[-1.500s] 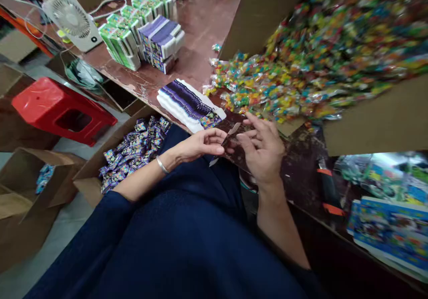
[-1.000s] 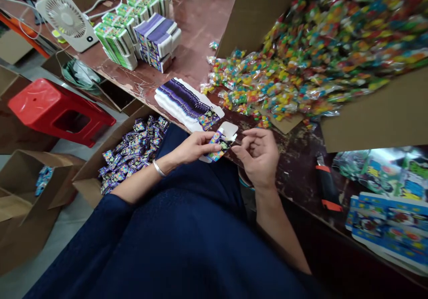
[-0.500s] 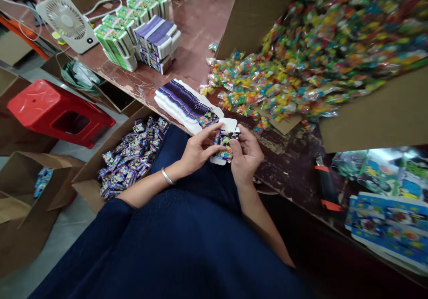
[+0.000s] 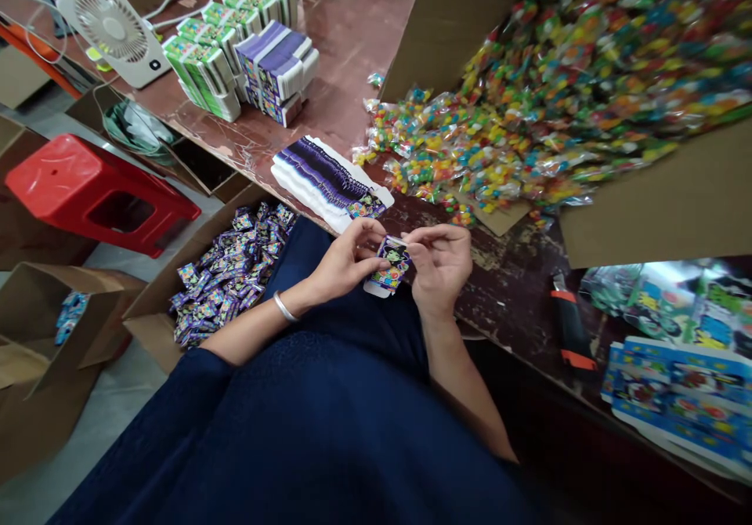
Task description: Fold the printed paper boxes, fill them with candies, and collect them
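A small printed candy box [image 4: 392,265] in purple, black and bright colours is held over my lap, just off the table edge. My left hand [image 4: 352,257] grips its left side between thumb and fingers. At the upper right corner, my right hand [image 4: 440,265] pinches the box's top edge with thumb and forefinger. The top looks closed, while a white flap sticks out at the bottom. Beyond my hands lies a fanned row of flat purple boxes [image 4: 320,180] on the table. Wrapped candy bags [image 4: 452,157] in many colours spill from a carton beside it.
Banded stacks of green cartons [image 4: 203,78] and purple cartons [image 4: 276,66] stand near a white fan [image 4: 114,31]. A carton of filled boxes [image 4: 232,274] sits at my left, by a red stool [image 4: 88,192]. A box cutter [image 4: 569,325] and blue printed cartons [image 4: 675,400] lie right.
The white top flap that stood up on the box is now folded down. My right hand has shifted from the box's right side to its top corner.
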`<action>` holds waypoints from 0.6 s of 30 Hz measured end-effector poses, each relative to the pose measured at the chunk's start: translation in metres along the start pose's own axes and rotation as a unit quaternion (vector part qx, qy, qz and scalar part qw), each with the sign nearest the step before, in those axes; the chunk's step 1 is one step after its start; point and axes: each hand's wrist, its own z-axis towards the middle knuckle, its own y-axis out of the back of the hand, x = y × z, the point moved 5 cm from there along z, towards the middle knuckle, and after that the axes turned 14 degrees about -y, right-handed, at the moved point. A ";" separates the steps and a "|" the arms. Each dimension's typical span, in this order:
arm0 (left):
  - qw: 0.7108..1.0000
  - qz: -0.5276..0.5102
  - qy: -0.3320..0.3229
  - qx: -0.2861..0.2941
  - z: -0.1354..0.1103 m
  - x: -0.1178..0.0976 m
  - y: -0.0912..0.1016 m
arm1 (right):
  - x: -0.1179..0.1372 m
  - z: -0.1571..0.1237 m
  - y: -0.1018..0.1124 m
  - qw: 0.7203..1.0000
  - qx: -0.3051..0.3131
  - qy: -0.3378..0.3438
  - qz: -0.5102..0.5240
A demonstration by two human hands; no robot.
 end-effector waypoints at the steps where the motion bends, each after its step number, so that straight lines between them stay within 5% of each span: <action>1: 1.000 0.006 0.001 0.002 0.000 -0.001 0.000 | 0.003 0.002 -0.002 1.000 0.024 -0.004 -0.002; 9: 0.994 0.098 -0.032 0.027 -0.002 -0.013 0.005 | 0.008 0.019 0.001 0.976 0.121 -0.139 -0.112; 14: 0.995 0.080 -0.011 0.058 -0.004 -0.010 0.001 | 0.005 0.025 0.006 0.975 0.117 -0.139 -0.131; 18: 0.997 0.063 -0.005 0.043 -0.004 -0.009 0.003 | 0.015 0.019 0.006 0.979 0.091 -0.057 -0.175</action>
